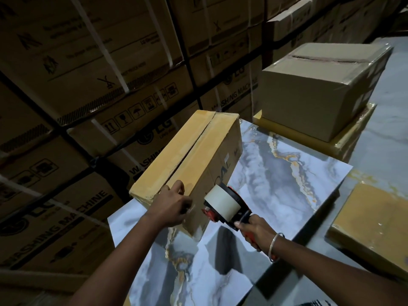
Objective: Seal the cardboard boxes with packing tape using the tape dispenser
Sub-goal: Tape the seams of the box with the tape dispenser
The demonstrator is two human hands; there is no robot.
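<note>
While I scan from the left, I see a dim wall of stacked cartons (pixel 92 89) bound with white straps, some printed with the words washing machine, filling the whole left side and the far background. Next comes the cardboard box (pixel 187 155) I am working on, which stands on the far left part of a marbled slab (pixel 276 173), its long top seam running away from me. At the near end of that box my left hand (pixel 171 207) lies over the top edge, fingers curled down against the near face; I cannot tell whether anything is pinched under them. Just beside it, the tape dispenser (pixel 225 206) meets the box's near right corner, its pale roll of tape uppermost on a red and black frame. My right hand (pixel 254 230) is wrapped tight around the dispenser's red handle, a thin bangle (pixel 274 246) on the wrist. Farther right, at the slab's far edge, a second box (pixel 318 89) sits on a flat yellow carton (pixel 344 138), its top seam taped. Along the right edge lies another yellow carton (pixel 373 224).
</note>
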